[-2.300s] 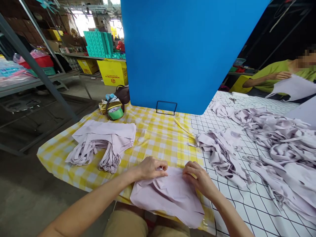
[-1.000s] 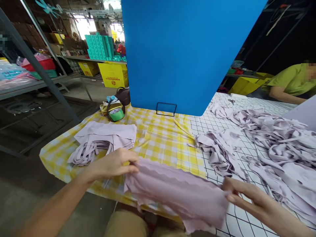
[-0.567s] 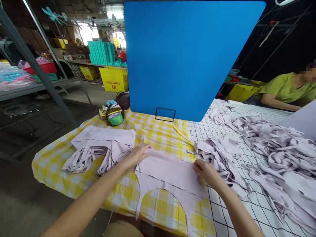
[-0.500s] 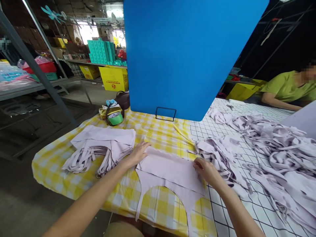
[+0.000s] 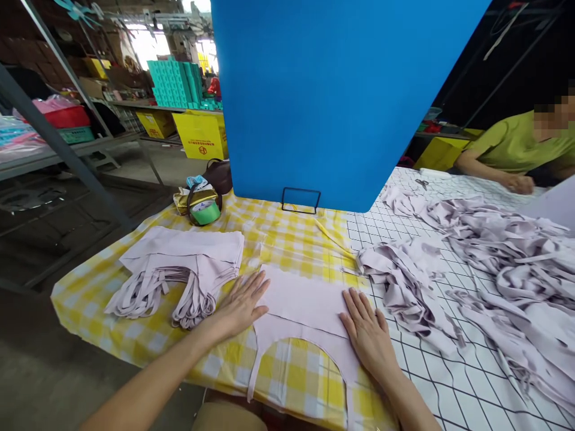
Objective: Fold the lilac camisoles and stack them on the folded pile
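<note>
The left hand (image 5: 245, 302) lies palm down on the left edge of one pale lilac garment (image 5: 300, 299), with its fingers stretched and pointing forward and to the right, the thumb a little apart. The right hand (image 5: 366, 329) is also flat, palm down, its fingers extended forward over the right edge of the same garment. Both forearms come from the lower side and reach inwards. The garment is spread flat between the two hands on the yellow-and-white checked part of the worktop (image 5: 291, 245), its straps directed toward the person. To the left of it there is one stack (image 5: 184, 245) of similar garments; how many pieces it has, I cannot count. Behind this stack stands one roll of green tape (image 5: 205, 212). To the right, on the white grid-lined part (image 5: 449, 377), loose garments (image 5: 408, 281) lie crumpled, too tangled to count, and farther back is one pair of scissors (image 5: 421, 184). Compared with one second ago, when the garment is stretched in the air between the hands, it is now laid down; and the right hand, half a second ago curled at the corner, is now flattened.
</note>
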Available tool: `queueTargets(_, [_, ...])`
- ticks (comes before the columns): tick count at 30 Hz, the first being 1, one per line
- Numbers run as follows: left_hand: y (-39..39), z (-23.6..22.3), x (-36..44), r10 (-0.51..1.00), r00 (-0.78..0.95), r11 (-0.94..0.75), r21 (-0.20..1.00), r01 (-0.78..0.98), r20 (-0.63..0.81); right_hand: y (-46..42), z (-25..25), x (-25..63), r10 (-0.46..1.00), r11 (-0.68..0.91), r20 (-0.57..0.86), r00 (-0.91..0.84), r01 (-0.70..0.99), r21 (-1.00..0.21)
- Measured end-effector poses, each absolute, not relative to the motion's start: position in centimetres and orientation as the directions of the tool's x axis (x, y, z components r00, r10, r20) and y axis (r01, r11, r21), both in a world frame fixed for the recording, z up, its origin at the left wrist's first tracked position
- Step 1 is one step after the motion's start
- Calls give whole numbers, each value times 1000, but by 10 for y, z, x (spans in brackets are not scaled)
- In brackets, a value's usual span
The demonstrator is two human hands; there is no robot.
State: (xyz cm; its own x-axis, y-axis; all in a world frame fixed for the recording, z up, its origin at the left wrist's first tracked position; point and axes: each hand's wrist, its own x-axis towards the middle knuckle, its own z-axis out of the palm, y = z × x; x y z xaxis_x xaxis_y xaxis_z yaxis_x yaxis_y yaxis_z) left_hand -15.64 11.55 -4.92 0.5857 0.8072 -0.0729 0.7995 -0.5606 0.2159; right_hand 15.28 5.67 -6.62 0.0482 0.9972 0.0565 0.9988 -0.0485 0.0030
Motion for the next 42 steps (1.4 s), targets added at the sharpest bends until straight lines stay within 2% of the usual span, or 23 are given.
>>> queueTargets(5, [123,-39,-163,800,585,-545,246,802,-133,52,-61,163,996,-84,21,83,996,31])
queueTargets(8, [121,-36,-153,832,553,-526,254,812,-41,53,-54,155,989,-145,-28,146,989,34])
queueTargets(11, [111,-42,-144,819,572,-564,238,791,43,56,-50,146,981,-193,-12,194,980,54])
queueTargets(19, [88,-68,-179,806,591,-588,154,794,37,57,-53,154,986,-164,-23,165,986,36])
queueTargets(24, [80,-73,-188,818,559,-574,148,805,132,56,-52,143,974,-221,56,218,974,56])
queueTargets(26, [77,-73,-186,843,515,-536,160,829,156,54,-52,137,978,-194,91,188,979,57])
queueTargets(29, [75,-69,-184,850,512,-527,161,835,124,53,-55,137,992,-119,57,117,992,34])
queueTargets(32, [76,-63,-184,842,534,-539,155,828,74,56,-58,150,991,-130,43,130,991,-6])
queueTargets(36, [75,-59,-187,856,508,-517,172,839,98,52,-52,162,981,-173,68,184,975,-140])
queueTargets(40, [75,-54,-176,882,456,-471,196,860,121,6,-19,152,965,-177,76,250,841,-512])
queueTargets(42, [76,-48,-158,870,480,-493,212,844,114,-30,-2,140,977,-183,-41,209,730,-658])
